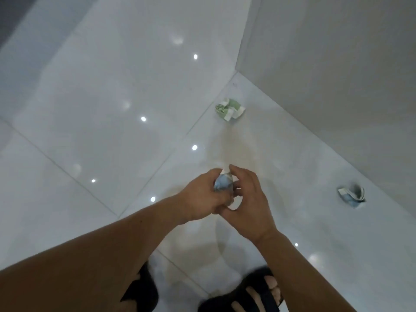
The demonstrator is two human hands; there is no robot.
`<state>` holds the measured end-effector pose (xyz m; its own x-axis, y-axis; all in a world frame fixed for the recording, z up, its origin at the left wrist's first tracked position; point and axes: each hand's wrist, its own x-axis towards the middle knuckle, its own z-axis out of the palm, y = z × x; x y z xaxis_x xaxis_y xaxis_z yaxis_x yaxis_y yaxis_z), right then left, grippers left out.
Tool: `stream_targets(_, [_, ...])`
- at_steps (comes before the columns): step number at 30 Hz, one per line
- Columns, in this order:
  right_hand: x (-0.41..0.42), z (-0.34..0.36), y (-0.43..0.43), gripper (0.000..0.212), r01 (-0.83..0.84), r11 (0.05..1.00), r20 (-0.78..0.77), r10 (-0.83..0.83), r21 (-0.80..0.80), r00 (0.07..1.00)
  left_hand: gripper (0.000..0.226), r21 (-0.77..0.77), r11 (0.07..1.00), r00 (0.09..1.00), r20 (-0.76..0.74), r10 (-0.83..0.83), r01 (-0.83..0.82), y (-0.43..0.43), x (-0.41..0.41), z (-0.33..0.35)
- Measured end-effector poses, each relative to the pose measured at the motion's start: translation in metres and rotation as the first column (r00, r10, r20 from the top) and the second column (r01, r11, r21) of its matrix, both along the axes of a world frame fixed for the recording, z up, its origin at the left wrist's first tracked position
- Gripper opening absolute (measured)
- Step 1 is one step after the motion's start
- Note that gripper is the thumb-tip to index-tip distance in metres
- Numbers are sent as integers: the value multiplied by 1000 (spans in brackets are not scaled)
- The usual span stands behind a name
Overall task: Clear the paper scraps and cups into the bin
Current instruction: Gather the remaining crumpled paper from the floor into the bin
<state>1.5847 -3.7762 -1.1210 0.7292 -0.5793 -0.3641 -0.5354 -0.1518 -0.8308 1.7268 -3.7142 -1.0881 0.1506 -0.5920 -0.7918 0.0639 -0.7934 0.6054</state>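
Glossy white floor (94, 113) meets a pale wall (337, 64) on the right. Above it both forearms reach forward, and the left hand (200, 195) curls round a crumpled blue scrap (221, 183) while the right hand (249, 207) pinches the same scrap from the right. A green scrap (229, 109) lies farther off near the wall, another bluish scrap (351, 195) lies at the right against it, and black sandals (247, 293) show nearest.
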Motion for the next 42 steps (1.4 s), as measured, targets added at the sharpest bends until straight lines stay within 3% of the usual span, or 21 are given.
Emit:
stream_targets(3, [27, -5, -32, 89, -136, 976, -82, 123, -173, 989, 32, 24, 998, 977, 206, 51, -57, 7, 36, 0])
stream_targets(7, [84, -33, -77, 91, -235, 866, -341, 81, -442, 937, 25, 56, 989, 906, 411, 103, -138, 23, 77, -18])
stream_targets(12, [147, -75, -105, 82, -344, 840, -553, 64, -420, 831, 37, 9, 993, 893, 438, 98, -114, 23, 103, -43])
stream_targets(16, [152, -91, -90, 42, -316, 784, -447, 56, -534, 893, 40, 15, 995, 888, 454, 78, -95, 21, 115, -54])
stream_targets(21, [120, -64, -37, 37, -374, 861, -486, 177, -345, 856, 36, 48, 989, 901, 421, 105, -138, 37, 111, -21])
stream_targets(25, [111, 15, 17, 38, -281, 935, -424, 169, -217, 890, 37, 81, 982, 905, 408, 121, -168, 70, 112, 43])
stream_targets(29, [127, 123, 48, 38, -312, 932, -410, 217, -182, 886, 32, 59, 962, 882, 416, 220, -268, 109, 115, 133])
stream_targets(33, [157, 247, 64, 40, -451, 869, -351, 366, -202, 862, 51, 35, 913, 827, 439, 351, -405, 154, 129, 246])
stream_targets(42, [250, 511, 159, 43, -706, 621, -332, 624, -339, 708, 52, -99, 738, 614, 488, 620, -667, 294, 148, 491])
